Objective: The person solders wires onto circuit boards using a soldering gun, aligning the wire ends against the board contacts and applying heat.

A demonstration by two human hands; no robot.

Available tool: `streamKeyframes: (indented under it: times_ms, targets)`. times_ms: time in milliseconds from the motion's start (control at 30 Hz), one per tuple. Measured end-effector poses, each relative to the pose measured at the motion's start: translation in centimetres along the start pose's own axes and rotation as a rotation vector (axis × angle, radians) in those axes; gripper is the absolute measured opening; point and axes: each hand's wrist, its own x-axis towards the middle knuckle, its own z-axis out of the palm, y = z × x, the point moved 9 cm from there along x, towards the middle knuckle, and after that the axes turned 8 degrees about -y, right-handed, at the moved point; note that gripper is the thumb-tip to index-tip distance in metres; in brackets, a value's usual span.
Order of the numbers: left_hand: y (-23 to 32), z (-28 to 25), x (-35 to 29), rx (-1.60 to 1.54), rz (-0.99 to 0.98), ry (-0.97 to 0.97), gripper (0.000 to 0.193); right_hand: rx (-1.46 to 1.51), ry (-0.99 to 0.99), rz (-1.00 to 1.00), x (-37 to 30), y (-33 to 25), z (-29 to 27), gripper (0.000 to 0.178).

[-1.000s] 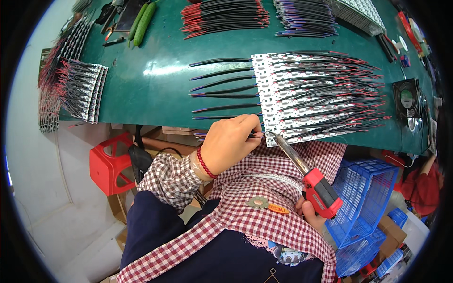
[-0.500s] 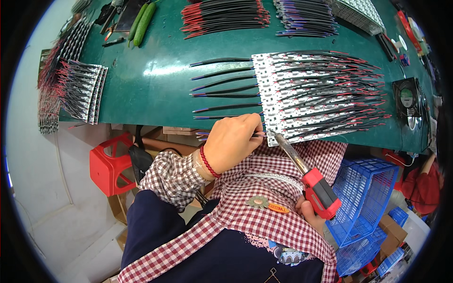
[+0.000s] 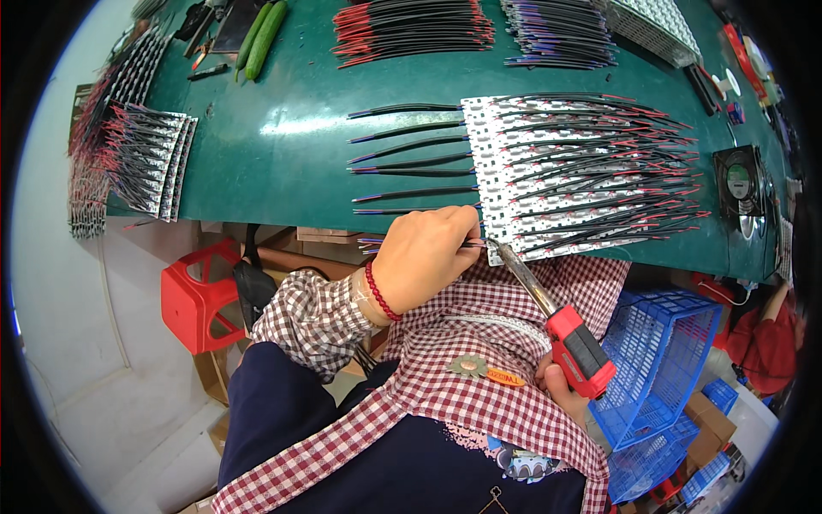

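My left hand (image 3: 424, 257) pinches a few thin wires (image 3: 372, 246) at the near left corner of a white circuit board panel (image 3: 490, 176). Their free ends stick out left beyond my fist. In my right hand (image 3: 562, 390), partly hidden behind the tool, is a red and black soldering iron (image 3: 582, 349). Its tip meets the panel's near left corner, close to my left fingertips. Other black wires with blue ends (image 3: 411, 171) reach out from the panel's left edge, and many black wires with red ends (image 3: 616, 163) lie across it to the right.
Bundles of red-ended wires (image 3: 415, 32) and blue-ended wires (image 3: 561, 32) lie along the green table's (image 3: 282, 176) far side. Wired boards (image 3: 158, 163) are stacked left, near two cucumbers (image 3: 261, 41). A small black fan (image 3: 738, 180) stands right; blue crates (image 3: 655, 360) and a red stool (image 3: 199, 295) are below.
The soldering iron's handle has shifted very slightly left and up, its tip still at the panel's corner. My left hand stays nearly in place, still pinching the wires.
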Motion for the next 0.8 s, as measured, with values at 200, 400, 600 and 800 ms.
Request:
streamKeyframes:
  times_ms: [200,400,600,800]
  targets:
    - [0.0,-0.1,0.0,-0.007,0.007,0.001,0.016,0.233,0.149,-0.021,-0.6,0.6,-0.7,0.01]
    - [0.0,-0.1,0.0,0.004,-0.003,-0.001,0.016,-0.029,0.12,-0.104,-1.4,1.6,-0.2,0.026]
    - [0.1,-0.2,0.1,0.003,0.009,-0.005,0.014,-0.015,0.012,0.0,0.0,0.1,-0.2,0.026]
    - [0.0,-0.2,0.2,0.0,0.013,-0.007,0.015,-0.023,0.041,-0.019,-0.2,0.4,-0.4,0.024]
